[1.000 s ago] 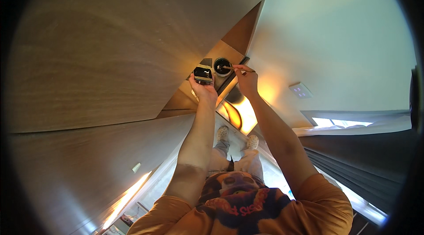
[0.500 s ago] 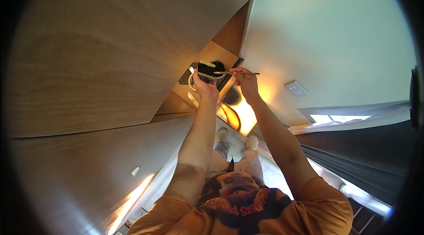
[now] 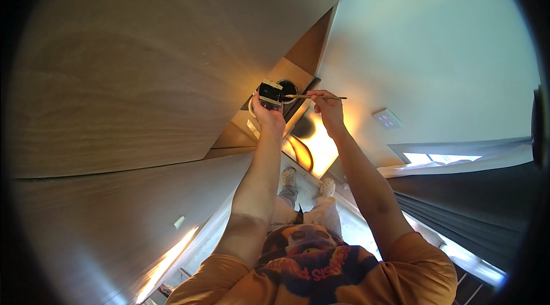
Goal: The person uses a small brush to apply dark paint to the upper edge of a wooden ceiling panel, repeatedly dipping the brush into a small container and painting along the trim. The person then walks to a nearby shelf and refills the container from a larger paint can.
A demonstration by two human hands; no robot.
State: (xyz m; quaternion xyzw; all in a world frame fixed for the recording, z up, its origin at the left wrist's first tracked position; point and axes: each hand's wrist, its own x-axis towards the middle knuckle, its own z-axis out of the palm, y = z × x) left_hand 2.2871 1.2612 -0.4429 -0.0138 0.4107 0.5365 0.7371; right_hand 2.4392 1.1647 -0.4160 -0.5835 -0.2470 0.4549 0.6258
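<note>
My left hand (image 3: pixel 270 117) is closed around a small black piece (image 3: pixel 268 94) with tan strips along its upper and lower edges. Its black face is turned up toward me. A thin paintbrush (image 3: pixel 299 96) is pinched in my right hand (image 3: pixel 329 111). The handle points right, and the tip meets or nearly meets the piece's right side; I cannot tell whether it touches. Just behind sits a round open container (image 3: pixel 297 88) with black contents, partly covered by the piece and the brush. A pale ring (image 3: pixel 251 106), like a tape roll, shows beside my left hand.
The container stands on a tan wooden shelf (image 3: pixel 286 68) in a corner. A large wood-grain panel (image 3: pixel 143 64) rises at left, and a pale wall (image 3: pixel 435 47) with a switch plate (image 3: pixel 387 118) is at right. Bright light glows below the shelf; a dark curtain (image 3: pixel 475 196) hangs right.
The black piece has tilted in my left hand, so more of its black face shows. My right hand and the brush have shifted slightly right, along with a small shift of the whole view.
</note>
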